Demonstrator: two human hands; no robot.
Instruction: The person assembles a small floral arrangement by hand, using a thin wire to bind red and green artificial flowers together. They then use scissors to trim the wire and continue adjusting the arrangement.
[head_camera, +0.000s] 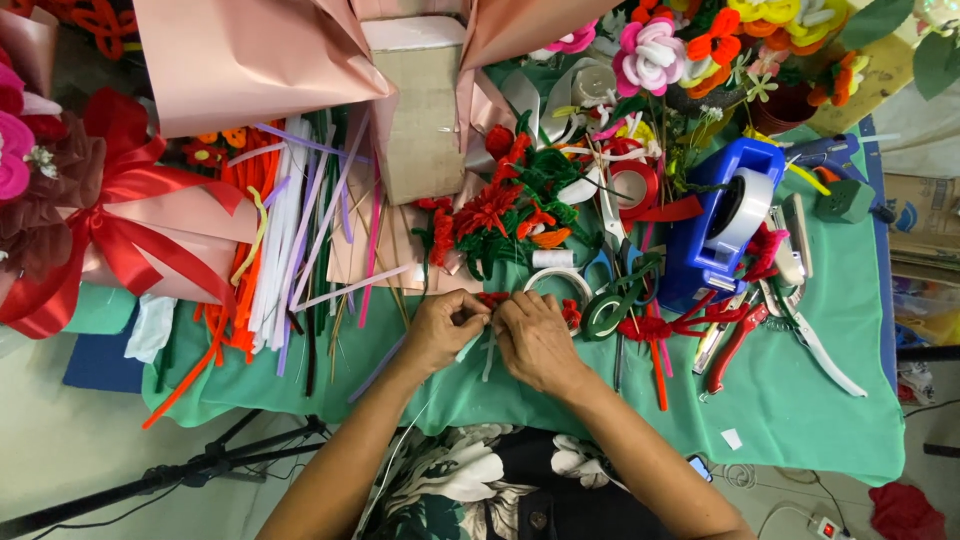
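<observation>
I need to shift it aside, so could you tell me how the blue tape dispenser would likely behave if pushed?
The blue tape dispenser looks blocky and broad-based, so it would probably slide rather than tip. The green cloth may bunch beneath it, and red pipe cleaners beside it could drag along.

Two bare forearms reach up from the near edge of the table and converge; the left hand (443, 328) and right hand (535, 340) sit knuckles-up, fingertips pinched together and touching one another near the middle
</observation>
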